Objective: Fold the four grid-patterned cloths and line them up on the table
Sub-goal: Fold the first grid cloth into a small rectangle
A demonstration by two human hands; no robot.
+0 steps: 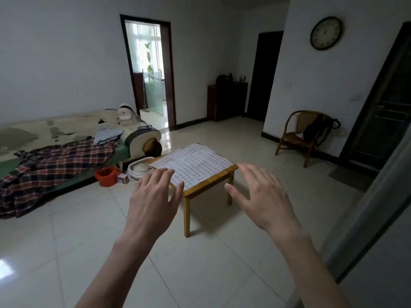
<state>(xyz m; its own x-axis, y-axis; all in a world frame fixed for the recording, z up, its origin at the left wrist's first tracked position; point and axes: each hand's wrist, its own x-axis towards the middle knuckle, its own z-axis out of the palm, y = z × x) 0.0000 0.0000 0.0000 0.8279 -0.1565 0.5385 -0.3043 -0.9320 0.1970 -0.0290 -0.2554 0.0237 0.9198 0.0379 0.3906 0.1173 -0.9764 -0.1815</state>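
White grid cloths (193, 165) lie flat, perhaps stacked, on the surface (211, 184). Your left hand (153, 196) and right hand (264, 194) hover spread, empty; pinch the top cloth's corners only.

Hands raised before table.
Left hand (155, 194) and right hand (261, 194) held out palm-down, fingers straight and spread, holding nothing. Beyond them, small wooden table (211, 185) on tiled floor (200, 274), covered by white grid cloths (193, 164) lying flat and overlapping. Sofa (73, 130) left with plaid blanket (51, 165); wicker chair (304, 134) right; clock (326, 33) on wall.
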